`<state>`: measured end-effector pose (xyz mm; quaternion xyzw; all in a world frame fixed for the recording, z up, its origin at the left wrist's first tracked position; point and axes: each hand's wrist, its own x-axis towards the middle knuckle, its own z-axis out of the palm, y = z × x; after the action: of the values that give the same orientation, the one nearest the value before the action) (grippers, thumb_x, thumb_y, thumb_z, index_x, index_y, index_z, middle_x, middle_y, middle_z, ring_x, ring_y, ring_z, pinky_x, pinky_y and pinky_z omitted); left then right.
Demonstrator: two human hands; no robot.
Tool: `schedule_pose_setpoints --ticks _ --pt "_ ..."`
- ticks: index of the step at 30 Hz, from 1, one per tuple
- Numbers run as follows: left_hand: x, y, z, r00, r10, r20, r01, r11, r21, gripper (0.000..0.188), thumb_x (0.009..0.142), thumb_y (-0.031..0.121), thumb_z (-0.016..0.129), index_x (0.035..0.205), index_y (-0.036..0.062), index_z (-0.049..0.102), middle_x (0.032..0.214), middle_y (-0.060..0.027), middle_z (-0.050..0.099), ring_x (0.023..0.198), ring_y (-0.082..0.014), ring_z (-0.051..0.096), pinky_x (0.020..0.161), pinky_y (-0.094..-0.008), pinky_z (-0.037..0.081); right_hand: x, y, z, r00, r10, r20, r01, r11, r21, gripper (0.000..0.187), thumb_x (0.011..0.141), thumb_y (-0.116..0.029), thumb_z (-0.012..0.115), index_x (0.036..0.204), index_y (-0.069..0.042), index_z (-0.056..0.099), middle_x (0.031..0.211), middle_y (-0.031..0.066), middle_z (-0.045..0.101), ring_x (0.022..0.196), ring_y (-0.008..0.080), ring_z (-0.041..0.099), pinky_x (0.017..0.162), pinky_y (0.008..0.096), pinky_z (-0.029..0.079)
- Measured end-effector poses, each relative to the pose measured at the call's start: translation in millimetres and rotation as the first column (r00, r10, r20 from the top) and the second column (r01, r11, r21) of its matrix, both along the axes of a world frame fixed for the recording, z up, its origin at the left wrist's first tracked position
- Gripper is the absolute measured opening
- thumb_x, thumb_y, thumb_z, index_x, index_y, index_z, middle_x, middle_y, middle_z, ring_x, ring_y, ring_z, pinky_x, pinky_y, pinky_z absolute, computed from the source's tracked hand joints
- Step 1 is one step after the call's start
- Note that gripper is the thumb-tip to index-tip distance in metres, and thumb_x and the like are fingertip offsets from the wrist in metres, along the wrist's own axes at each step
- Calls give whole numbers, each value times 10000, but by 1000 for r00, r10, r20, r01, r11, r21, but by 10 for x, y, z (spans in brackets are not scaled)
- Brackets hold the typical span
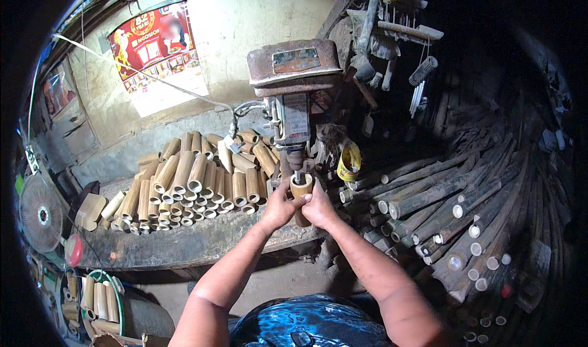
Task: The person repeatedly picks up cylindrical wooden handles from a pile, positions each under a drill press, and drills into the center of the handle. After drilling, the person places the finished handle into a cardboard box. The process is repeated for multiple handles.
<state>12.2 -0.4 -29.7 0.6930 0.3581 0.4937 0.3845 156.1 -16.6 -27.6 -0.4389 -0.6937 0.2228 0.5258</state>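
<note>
Clasping a bamboo tube [301,190] from both sides, the left hand [280,209] and right hand [318,208] each have their grip closed around its wall. The tube points open end up directly under the drill [293,115], the bit [299,176] at its mouth. Cut pieces [199,173] lie piled leftward on the counter [184,247]; long poles [427,202] lie to the right.

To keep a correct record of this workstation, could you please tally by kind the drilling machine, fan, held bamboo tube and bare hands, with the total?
Drilling machine: 1
Fan: 1
Held bamboo tube: 1
Left hand and right hand, both bare: 2
Total: 5
</note>
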Motion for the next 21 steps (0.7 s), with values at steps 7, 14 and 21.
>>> schedule_pose_setpoints --ticks 7,14,21 --pt "-107 -2 286 999 -12 47 12 1000 0 635 792 232 822 1299 -10 527 1173 -165 663 1102 -208 615 960 -349 468 -89 -77 339 999 -11 46 13 999 -31 533 777 -18 575 1278 -1 395 1119 287 627 1072 478 590 892 519 479" --pt "-270 52 283 1000 -9 26 9 1000 11 661 822 111 787 1368 -26 440 1243 -140 617 1152 -204 575 1003 -357 450 -286 -19 249 999 -51 19 52 998 -30 492 768 -13 565 1223 26 383 1046 316 614 1020 502 590 862 533 479" --pt "-210 205 362 999 -25 37 26 999 -28 647 807 117 795 1348 -31 472 1201 -163 645 1087 -207 616 946 -343 485 -167 206 261 980 -93 177 109 990 -86 289 775 -59 564 994 74 430 930 340 585 927 522 572 806 571 447"
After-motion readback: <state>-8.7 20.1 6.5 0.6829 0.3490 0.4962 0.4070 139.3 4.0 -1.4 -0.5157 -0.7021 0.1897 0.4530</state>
